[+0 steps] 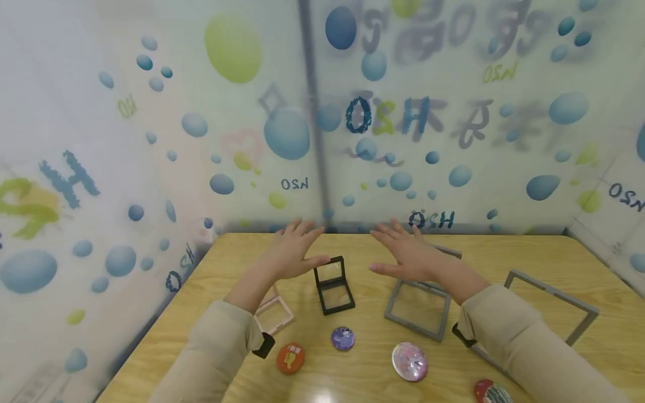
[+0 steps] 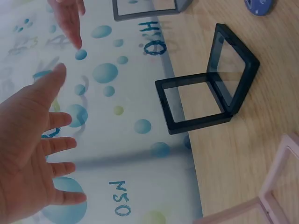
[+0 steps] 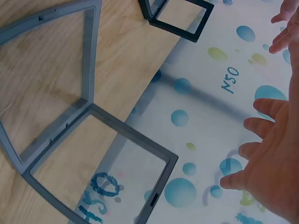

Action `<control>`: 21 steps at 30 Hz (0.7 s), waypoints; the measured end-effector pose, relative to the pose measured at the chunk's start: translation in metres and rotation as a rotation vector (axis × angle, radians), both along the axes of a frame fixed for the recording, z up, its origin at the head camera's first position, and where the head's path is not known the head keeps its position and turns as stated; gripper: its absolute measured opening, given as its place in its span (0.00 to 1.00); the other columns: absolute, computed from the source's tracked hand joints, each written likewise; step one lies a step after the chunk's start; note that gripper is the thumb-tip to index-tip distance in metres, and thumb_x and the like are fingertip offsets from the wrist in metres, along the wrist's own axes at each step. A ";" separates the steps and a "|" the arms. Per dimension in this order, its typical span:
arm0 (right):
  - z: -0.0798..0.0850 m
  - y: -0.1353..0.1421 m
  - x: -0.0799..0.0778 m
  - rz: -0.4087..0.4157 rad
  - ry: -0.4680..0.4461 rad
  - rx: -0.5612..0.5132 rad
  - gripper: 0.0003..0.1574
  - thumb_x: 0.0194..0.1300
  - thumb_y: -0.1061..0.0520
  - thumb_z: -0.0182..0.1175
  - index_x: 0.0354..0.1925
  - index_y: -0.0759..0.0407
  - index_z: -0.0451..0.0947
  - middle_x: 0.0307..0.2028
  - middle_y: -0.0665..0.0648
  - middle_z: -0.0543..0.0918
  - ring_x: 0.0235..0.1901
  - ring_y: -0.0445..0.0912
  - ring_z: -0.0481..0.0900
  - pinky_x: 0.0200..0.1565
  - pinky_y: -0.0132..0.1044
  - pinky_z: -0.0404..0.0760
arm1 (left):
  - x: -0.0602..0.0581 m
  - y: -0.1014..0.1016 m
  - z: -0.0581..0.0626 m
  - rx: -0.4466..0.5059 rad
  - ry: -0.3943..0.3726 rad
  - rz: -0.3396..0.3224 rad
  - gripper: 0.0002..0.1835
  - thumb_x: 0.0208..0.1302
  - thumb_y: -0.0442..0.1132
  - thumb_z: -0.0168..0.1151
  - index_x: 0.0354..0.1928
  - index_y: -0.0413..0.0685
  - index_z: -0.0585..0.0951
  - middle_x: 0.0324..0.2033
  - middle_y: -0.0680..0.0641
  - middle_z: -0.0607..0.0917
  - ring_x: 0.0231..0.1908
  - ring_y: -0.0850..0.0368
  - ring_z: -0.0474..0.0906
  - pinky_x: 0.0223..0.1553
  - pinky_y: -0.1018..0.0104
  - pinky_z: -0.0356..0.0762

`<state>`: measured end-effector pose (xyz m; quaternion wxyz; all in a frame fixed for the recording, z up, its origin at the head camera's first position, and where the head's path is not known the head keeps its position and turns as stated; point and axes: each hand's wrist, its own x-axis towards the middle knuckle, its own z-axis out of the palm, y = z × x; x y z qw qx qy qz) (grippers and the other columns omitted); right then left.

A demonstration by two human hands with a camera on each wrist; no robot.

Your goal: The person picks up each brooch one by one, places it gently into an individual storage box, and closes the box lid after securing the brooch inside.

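Both hands are raised over the far part of the wooden table, palms down and fingers spread. My left hand holds nothing; its thumb overlaps the top of a black hinged display frame in the head view. Beyond the left wrist stands a pink hinged frame, partly hidden by the arm. The right hand, also holding nothing, hovers above a grey hinged frame, whose raised half is partly covered. A larger grey frame stands farther right, with the right sleeve across it.
Round badges lie along the front: an orange one, a purple one, a pink one and a red-and-green one. A white curtain with blue and green dots hangs behind the table.
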<state>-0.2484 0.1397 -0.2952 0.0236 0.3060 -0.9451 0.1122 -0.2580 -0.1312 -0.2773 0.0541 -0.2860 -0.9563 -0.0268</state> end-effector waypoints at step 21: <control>-0.039 -0.071 0.016 0.210 0.124 0.038 0.22 0.59 0.49 0.59 0.46 0.62 0.75 0.38 0.55 0.75 0.38 0.47 0.74 0.36 0.37 0.75 | 0.034 -0.055 -0.066 0.095 -0.154 -0.121 0.10 0.55 0.45 0.64 0.29 0.45 0.79 0.17 0.56 0.76 0.16 0.68 0.66 0.19 0.74 0.66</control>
